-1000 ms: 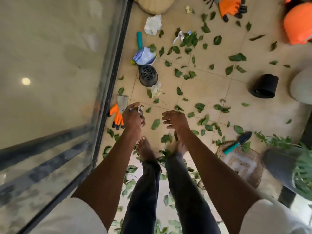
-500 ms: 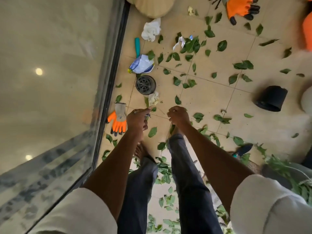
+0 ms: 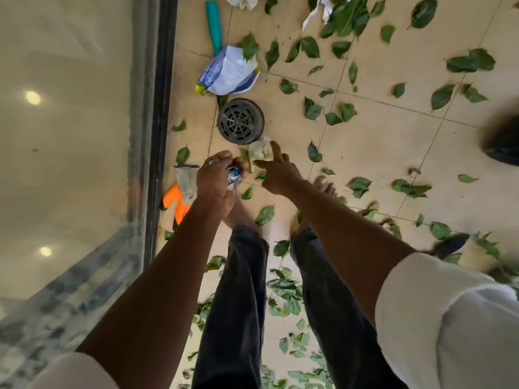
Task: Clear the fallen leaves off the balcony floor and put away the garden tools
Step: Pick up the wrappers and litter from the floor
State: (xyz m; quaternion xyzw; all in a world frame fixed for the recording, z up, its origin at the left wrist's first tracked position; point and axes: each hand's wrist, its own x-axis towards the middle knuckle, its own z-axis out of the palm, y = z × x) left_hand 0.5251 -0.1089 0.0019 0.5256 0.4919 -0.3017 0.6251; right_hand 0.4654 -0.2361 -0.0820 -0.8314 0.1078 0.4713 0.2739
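Left hand (image 3: 214,181): grip closed on a small blue-white scrap (image 3: 233,174). Right hand (image 3: 276,171): fingers spread, holding nothing, touching a crumpled wad (image 3: 260,149). Leaves (image 3: 311,110) litter floor (image 3: 393,141) beyond both grips. Glove (image 3: 179,197) just left of left grip, trowel (image 3: 214,26) farther ahead. Early stage.

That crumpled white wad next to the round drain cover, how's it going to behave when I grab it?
The crumpled wad looks like paper or thin cloth, so it is probably very light and should squash, not resist, under the right hand reaching at it. With creases all over, it seems unlikely to roll or slip.
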